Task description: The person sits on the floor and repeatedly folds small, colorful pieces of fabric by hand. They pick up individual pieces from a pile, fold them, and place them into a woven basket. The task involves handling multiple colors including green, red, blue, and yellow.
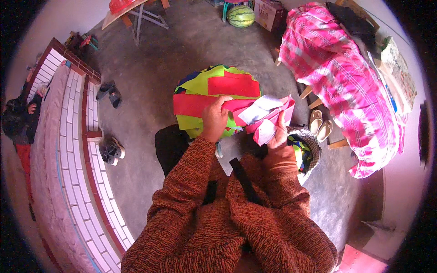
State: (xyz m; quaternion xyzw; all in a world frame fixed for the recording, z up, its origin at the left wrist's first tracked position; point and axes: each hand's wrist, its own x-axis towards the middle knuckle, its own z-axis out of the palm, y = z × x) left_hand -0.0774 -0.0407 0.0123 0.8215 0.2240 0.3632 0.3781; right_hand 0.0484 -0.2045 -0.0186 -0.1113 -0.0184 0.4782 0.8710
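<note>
Straight ahead of me, overlapping yellow-green, red and dark blue cloth pieces point(195, 123) cover a low, round surface. My left hand point(215, 119) is closed over a long red cloth strip point(189, 104) that lies across these pieces. To its right, my right hand point(278, 134) grips a folded bunch of pink and white cloth pieces point(264, 113), raised near the pile's right side. The bunch meets or overlaps the strip's right end; whether they are joined I cannot tell. Most of my right fingers are hidden behind the cloth.
Beside my right forearm stands a checked basket point(315, 144) holding coloured scraps. Beige shoes point(321, 125) lie near a pink plaid cover point(327, 68) on wooden legs. Dark shoes point(110, 150) sit by the white-tiled ledge point(75, 150). A watermelon point(241, 16) and a person point(20, 118) are farther off.
</note>
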